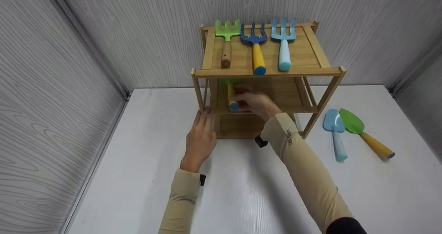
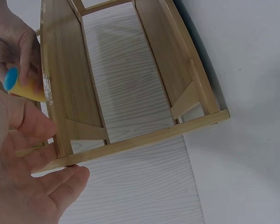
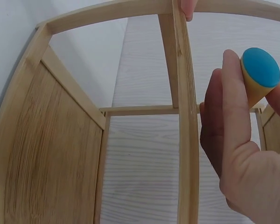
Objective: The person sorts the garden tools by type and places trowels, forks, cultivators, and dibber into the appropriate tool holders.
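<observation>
In the head view my right hand (image 1: 257, 102) reaches into the middle level of a wooden shelf rack (image 1: 267, 72). Its thumb and fingers hold a garden tool by its yellow, blue-ended handle (image 1: 231, 95). The tool's green head is mostly hidden under the top shelf. The right wrist view shows the blue handle end (image 3: 261, 67) between the thumb and the fingers. My left hand (image 1: 201, 139) touches the rack's front left post, its fingers fairly straight. From the left wrist, fingers (image 2: 70, 186) lie on both sides of that post (image 2: 130, 143).
On the top shelf lie three hand forks: a green one (image 1: 226, 50), a dark blue one with a yellow handle (image 1: 258, 57) and a light blue one (image 1: 284, 52). A light blue trowel (image 1: 334, 120) and a green trowel (image 1: 352, 121) lie on the white table (image 1: 138, 178), right of the rack.
</observation>
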Demonstrator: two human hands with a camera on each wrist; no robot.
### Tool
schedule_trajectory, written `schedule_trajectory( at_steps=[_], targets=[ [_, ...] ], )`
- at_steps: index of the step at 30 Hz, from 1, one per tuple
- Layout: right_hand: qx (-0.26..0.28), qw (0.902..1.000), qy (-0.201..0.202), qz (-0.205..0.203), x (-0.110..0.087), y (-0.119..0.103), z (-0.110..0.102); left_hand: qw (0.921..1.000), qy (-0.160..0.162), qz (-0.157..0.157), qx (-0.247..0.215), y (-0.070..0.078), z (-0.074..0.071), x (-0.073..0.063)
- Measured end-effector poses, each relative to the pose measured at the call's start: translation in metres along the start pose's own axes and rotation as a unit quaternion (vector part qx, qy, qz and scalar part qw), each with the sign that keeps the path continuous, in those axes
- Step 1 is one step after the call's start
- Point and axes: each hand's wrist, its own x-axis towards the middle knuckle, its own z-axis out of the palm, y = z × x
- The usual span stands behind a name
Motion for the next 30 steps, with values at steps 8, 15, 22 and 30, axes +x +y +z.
schedule_trajectory(
  at_steps=[8, 15, 22, 30],
  targets=[
    [-0.02, 0.9996, 0.012, -0.018, 0.009, -0.001, 0.009, 1.0, -0.003, 0.001, 0.002, 0.0, 0.0, 0.001],
    [-0.062, 0.9973, 0.035, -0.021, 0.011, -0.004, 0.013, 0.9999, -0.01, 0.001, 0.004, 0.001, 0.0, 0.0],
    [-0.092, 0.9951, 0.03, -0.018, 0.008, -0.005, 0.01, 0.9999, -0.002, 0.007, 0.01, 0.001, 0.001, 0.0],
    [-0.055, 0.9974, 0.036, -0.032, -0.003, -0.004, -0.005, 0.9996, -0.019, -0.017, 0.01, 0.0, -0.001, 0.0]
  ],
)
